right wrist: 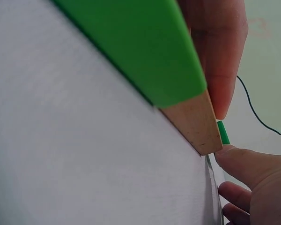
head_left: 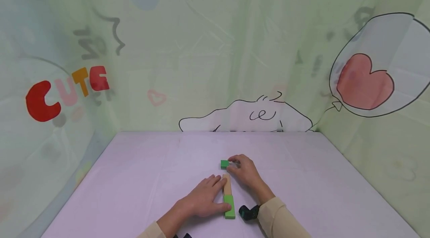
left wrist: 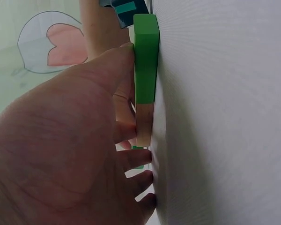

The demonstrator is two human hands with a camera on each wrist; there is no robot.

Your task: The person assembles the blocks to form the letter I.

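Note:
A long green block [head_left: 230,213] and a plain wooden block [head_left: 227,187] lie end to end in a line on the table. Over their left side rests my left hand [head_left: 203,197], fingers fairly straight, with the thumb on the green block and the index finger along the wooden one. Just beyond the line's far end is a small green block [head_left: 224,164]. My right hand [head_left: 248,172] pinches it between thumb and index finger. In the right wrist view, only a sliver of that small green block [right wrist: 223,132] shows between the fingertips.
A pale lilac cloth covers the table [head_left: 151,178]. Printed curtains [head_left: 201,55] hang at the back and both sides. A black wrist device [head_left: 249,212] sits beside the right sleeve, close to the long green block.

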